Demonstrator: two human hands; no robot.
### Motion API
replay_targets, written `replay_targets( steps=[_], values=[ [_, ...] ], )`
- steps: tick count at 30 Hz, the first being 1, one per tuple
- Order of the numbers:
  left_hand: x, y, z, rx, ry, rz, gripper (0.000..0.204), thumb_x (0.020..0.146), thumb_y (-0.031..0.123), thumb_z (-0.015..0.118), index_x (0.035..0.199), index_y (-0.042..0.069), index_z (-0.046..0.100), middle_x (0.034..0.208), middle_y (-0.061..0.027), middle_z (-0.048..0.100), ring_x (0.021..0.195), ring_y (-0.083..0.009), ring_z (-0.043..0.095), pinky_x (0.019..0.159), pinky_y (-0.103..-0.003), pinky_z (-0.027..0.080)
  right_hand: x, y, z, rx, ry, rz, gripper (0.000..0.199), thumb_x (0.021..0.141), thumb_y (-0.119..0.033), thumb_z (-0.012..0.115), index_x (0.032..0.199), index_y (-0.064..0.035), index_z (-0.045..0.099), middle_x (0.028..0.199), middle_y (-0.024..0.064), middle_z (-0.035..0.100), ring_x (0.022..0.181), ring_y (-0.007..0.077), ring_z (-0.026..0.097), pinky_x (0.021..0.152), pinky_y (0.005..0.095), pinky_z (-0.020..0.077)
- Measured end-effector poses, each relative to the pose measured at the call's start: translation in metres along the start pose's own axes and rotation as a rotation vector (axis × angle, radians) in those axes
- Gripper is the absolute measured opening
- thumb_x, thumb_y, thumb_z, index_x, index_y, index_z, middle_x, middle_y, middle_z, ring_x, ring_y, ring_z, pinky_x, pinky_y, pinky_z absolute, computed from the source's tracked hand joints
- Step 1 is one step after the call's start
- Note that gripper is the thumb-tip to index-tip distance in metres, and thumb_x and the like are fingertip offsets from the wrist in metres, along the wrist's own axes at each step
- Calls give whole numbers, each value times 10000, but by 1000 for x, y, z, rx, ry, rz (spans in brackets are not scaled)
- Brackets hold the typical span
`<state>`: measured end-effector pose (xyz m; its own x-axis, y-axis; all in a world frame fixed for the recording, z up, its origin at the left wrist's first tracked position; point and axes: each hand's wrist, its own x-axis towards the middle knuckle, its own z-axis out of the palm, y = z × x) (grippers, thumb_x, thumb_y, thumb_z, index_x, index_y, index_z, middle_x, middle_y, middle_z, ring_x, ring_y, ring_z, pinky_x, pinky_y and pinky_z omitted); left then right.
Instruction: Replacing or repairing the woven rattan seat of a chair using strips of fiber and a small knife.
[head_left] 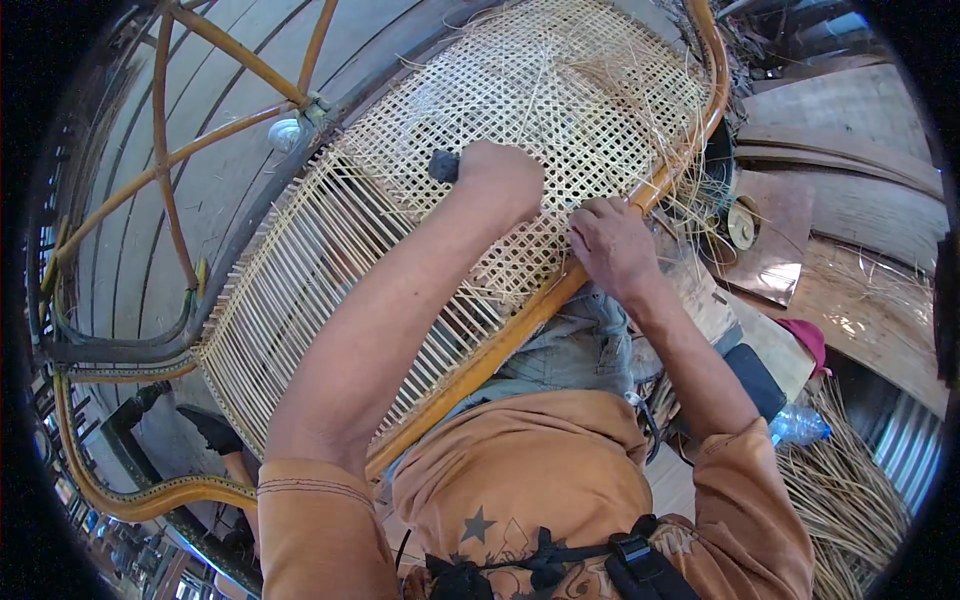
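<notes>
Workshop floor of grey planks, wood offcuts and loose cane strands piled at the right; a rattan chair frame is laid across the lap.

Left hand: grip clenched around a small dark tool, tip pressed down onto the woven cane panel. Which strand is engaged cannot be told.

Right hand: fingers curled at the frame rail, apparently pinching cane strands at the edge of the weave; the exact hold is hidden by the knuckles.

Panel state: tight lattice at the top, only parallel strands lower down, loose ends splaying past the rail.

Risks, as judged:
- Tool slipping off a strand, if pressed at an angle, could split a thin cane or jab towards the right hand, which sits near.
- Tension could be lost if the pinch at the rail relaxes, leaving a slack row.
- Loose ends could be snagged or kinked under the wrist.
- Frame is only braced on the lap, so a hard push could shift it.
</notes>
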<state>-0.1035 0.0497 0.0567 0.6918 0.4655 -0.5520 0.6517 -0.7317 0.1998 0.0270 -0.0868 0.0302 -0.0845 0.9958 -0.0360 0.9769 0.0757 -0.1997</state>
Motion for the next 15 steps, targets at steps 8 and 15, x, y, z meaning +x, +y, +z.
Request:
replay_targets(
  steps=[8, 15],
  values=[
    [-26, -31, 4, -64, -24, -136, 319, 802, 333, 555, 931, 76, 691, 937, -105, 677, 870, -254, 656, 737, -373, 512, 9, 18, -3, 150, -166, -94, 90, 788, -156, 612, 833, -78, 602, 883, 73, 576, 869, 284, 539, 750, 378, 467],
    [-59, -34, 6, -153, 105, -138, 438, 817, 474, 526, 781, 63, 674, 771, -143, 655, 765, -304, 643, 651, -436, 493, 23, 11, -10, 288, 14, 81, 118, 808, -168, 579, 813, -54, 611, 761, 129, 586, 756, 293, 585, 689, 393, 484]
  ],
)
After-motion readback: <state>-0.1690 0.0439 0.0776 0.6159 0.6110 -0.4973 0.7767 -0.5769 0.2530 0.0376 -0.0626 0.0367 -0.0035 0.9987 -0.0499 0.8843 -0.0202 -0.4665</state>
